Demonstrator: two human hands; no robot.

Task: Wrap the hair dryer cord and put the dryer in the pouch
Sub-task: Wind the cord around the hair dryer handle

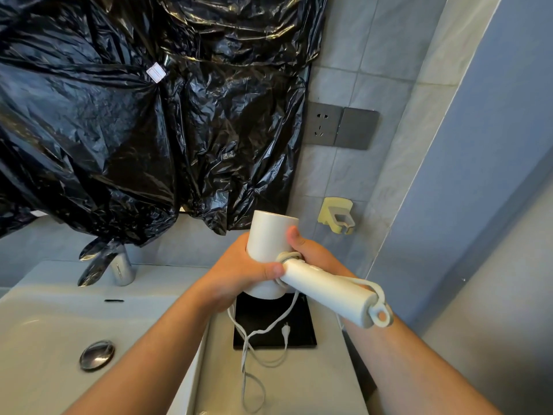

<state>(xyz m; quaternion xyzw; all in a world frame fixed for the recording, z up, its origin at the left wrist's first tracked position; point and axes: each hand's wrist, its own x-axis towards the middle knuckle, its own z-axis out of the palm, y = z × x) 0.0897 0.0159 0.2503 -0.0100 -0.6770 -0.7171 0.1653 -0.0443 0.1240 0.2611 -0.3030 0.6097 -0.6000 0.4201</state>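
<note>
Since only a turn or two of cord sits round the dryer's neck, the step in hand reads as wrapping, at an early stage; pouching is not yet begun.

- Hair dryer (269, 235): white, held in the air above the counter, barrel upright, handle (326, 290) pointing down to the right.
- Left hand (239, 274): fingers and thumb curled round the barrel, steadying it.
- Right hand (311, 253): thumb pressed on the barrel, fingers closed behind the neck where the loops lie.
- Cord (248, 354): most of it hangs slack in loose tangled loops down to the counter.
- Plug (285, 330): dangling free.

Next move, as judged: draw up the slack and lay further turns without letting the tangle knot or the first loops slip.

Surroundings:
- Black plastic sheeting (134, 130): crumpled, covering the wall above.
- Sink (36, 319): white, to the left.
- Counter (299, 378): pale, under the hands.
- Black square item (299, 324): flat on the counter directly below the dryer; possibly the pouch, cannot tell.
- Wall socket (324, 124): grey, nothing plugged in.
- Tap (122, 269): chrome, partly draped by the sheeting.
- Wall holder (336, 215): yellowish, just beside the dryer.
- Drain stopper (97, 354): metal.
</note>
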